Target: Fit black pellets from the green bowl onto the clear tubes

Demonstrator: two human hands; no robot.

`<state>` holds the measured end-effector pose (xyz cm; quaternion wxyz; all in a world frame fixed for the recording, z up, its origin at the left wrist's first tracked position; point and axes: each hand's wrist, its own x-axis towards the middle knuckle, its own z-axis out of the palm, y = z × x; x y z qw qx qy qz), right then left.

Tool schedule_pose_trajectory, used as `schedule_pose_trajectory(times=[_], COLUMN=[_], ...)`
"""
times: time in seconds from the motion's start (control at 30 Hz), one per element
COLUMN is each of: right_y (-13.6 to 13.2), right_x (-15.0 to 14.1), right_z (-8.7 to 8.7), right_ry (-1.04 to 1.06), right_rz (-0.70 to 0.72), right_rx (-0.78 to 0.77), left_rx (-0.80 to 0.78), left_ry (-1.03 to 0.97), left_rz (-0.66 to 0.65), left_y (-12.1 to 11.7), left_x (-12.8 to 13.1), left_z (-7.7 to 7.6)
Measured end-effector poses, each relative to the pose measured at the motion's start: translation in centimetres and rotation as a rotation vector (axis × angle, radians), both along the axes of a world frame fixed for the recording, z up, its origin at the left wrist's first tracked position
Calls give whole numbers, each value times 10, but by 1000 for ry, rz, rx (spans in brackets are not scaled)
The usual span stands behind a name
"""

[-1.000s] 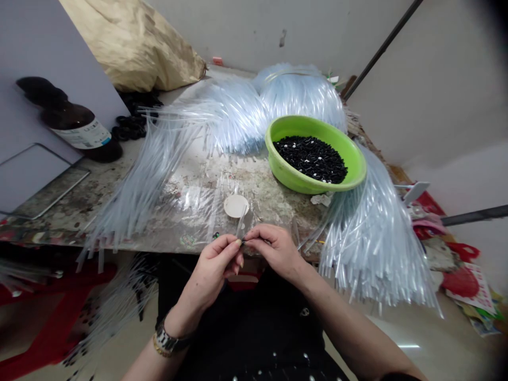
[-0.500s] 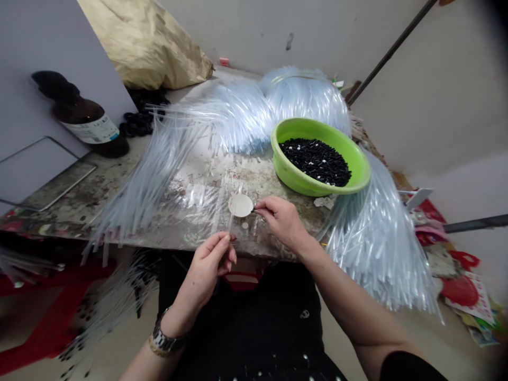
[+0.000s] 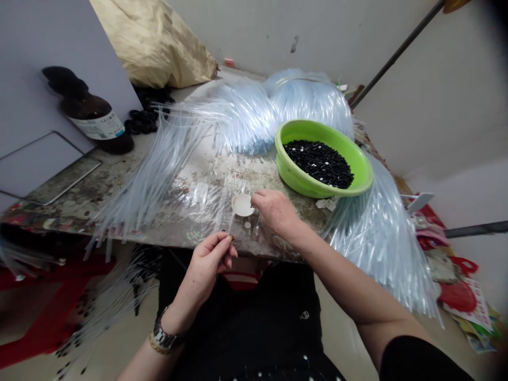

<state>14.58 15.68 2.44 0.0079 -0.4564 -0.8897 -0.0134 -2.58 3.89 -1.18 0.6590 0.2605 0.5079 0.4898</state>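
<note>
My left hand [image 3: 212, 262] is closed in a pinch at the table's front edge. Between thumb and forefinger it grips the end of a thin clear plastic tube [image 3: 231, 221], which points away from me. Just beyond, a small round white dish [image 3: 243, 205] lies on the table. My right hand [image 3: 274, 212] is at the dish's right rim, fingertips pinched together on a small black piece [image 3: 251, 205], mostly hidden by the fingers. To the right of the dish stands a green basin [image 3: 291, 172] of small black pieces [image 3: 319, 163] with a few white bits among them.
Bundles of clear tubes lie on the table's left [image 3: 153, 174], at the back [image 3: 254, 119] and over the right edge [image 3: 381, 238]. A brown bottle [image 3: 93, 119], a wire frame [image 3: 75, 181] and a beige sack [image 3: 159, 47] stand left. A red stool [image 3: 43, 323] is below.
My right hand has moved away from my left hand, forward and right to the white dish, with the small black piece. My left hand keeps its pinch nearly in place. The view has shifted slightly.
</note>
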Motion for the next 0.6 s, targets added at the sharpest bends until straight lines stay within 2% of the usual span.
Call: schedule_pose_trajectory(times=[0.3,0.6], right_y=[1,2], right_x=[-12,-18], right_z=[6,1], right_ry=[-100,-33], right_rz=[37,66], right_rx=[-41,-75], left_rx=[13,-11], left_ry=[2,-3], left_rz=[-5,46], left_y=[-1,0], left_x=[0,1], left_z=[0,1])
